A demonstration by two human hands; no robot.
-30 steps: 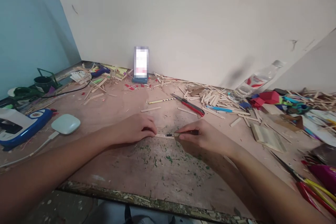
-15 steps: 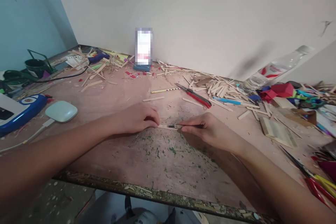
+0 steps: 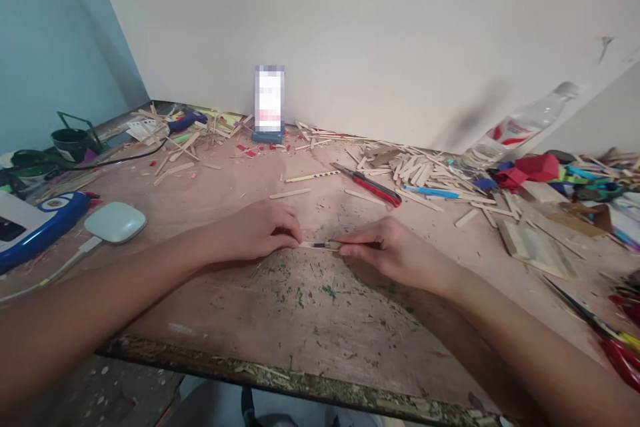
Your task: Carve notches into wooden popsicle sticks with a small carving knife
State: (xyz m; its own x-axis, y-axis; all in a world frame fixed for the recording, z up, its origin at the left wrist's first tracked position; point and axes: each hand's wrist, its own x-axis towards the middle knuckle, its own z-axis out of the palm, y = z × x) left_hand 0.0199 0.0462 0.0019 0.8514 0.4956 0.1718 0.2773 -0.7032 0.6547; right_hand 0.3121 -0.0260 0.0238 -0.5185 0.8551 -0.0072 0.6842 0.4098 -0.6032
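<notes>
On the middle of the table, a thin wooden stick lies between the two hands, the left hand with its fingers drawn together at one end, whether pinching or only pressing I cannot tell. The right hand has its fingers narrowed around a small dark-tipped piece along the stick, and a red-and-black cutter lies beyond
</notes>
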